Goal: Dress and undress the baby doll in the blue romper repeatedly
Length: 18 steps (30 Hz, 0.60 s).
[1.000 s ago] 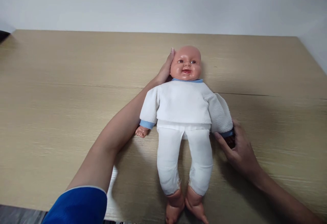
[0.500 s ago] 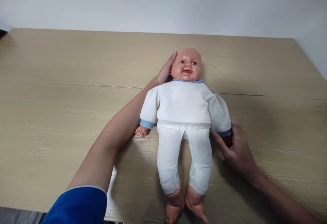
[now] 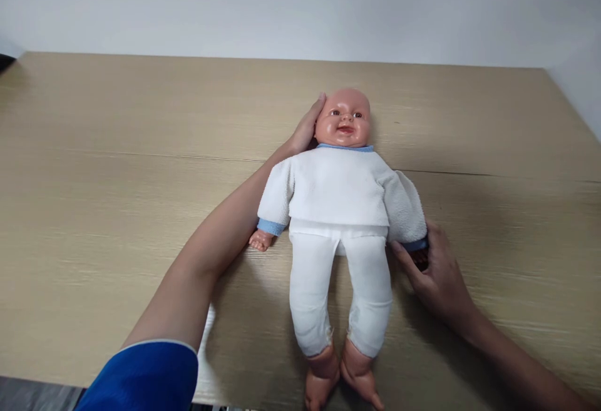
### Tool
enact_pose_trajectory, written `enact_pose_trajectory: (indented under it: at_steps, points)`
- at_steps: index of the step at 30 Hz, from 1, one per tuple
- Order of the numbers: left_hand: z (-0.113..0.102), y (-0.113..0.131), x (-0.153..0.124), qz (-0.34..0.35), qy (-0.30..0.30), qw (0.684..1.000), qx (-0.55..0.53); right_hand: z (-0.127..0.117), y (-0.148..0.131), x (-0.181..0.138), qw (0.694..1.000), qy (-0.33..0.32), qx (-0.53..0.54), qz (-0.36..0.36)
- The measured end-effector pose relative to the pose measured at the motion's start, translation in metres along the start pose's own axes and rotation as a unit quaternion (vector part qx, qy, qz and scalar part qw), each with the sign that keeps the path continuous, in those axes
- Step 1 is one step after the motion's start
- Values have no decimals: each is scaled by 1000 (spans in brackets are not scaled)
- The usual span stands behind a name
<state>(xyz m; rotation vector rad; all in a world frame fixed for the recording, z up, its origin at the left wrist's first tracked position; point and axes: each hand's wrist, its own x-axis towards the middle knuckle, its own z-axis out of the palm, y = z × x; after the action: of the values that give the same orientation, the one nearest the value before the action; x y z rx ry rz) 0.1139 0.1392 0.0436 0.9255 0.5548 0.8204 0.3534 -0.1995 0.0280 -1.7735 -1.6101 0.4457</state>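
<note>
The doll (image 3: 340, 192) lies face-up on the wooden table (image 3: 94, 148) — our left hand (image 3: 305, 129) cupped open against the side of its head, our right hand (image 3: 436, 279) closed around its wrist at the blue-trimmed cuff.

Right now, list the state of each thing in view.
doll: lying face up on the table, dressed in white, feet together.
left hand: open, cupped against the side of the doll's head.
right hand: closed on the end of the doll's arm.
table: bears the doll.
</note>
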Motion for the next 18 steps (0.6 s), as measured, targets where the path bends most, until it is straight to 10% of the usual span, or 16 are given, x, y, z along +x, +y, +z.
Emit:
enact_pose_trajectory:
  at_steps: [8,18]
  points:
    - [-12,-5,6,115,63,963,237,0,-1,1,1000,2,-1,3]
    - [-14,-6,7,99,43,965,238,0,-1,3,1000,1,2,3]
